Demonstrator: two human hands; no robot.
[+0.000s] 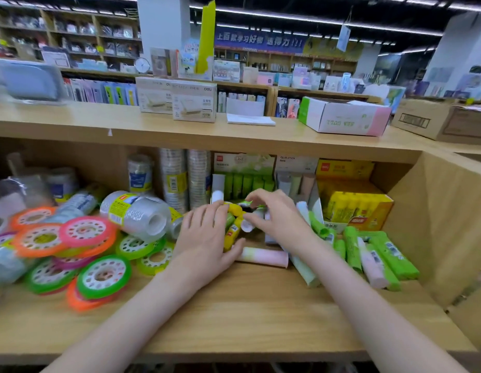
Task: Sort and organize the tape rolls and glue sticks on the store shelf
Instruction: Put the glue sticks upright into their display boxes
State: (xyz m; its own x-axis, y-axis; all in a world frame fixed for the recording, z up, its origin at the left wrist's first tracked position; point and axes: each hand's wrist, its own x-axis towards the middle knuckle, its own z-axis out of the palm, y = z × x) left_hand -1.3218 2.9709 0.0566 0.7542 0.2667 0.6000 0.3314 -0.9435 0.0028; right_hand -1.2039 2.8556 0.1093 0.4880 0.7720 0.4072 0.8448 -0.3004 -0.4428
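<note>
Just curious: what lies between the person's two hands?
In the head view, a small heap of glue sticks, yellow, green and white, lies between the left hand and right hand.

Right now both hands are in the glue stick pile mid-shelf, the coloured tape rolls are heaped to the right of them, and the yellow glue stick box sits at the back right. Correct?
Not quite. The head view shows the coloured tape rolls heaped to the left of the hands, not the right. The rest holds: left hand and right hand are in the glue stick pile, and the yellow glue stick box sits at the back right.
</note>
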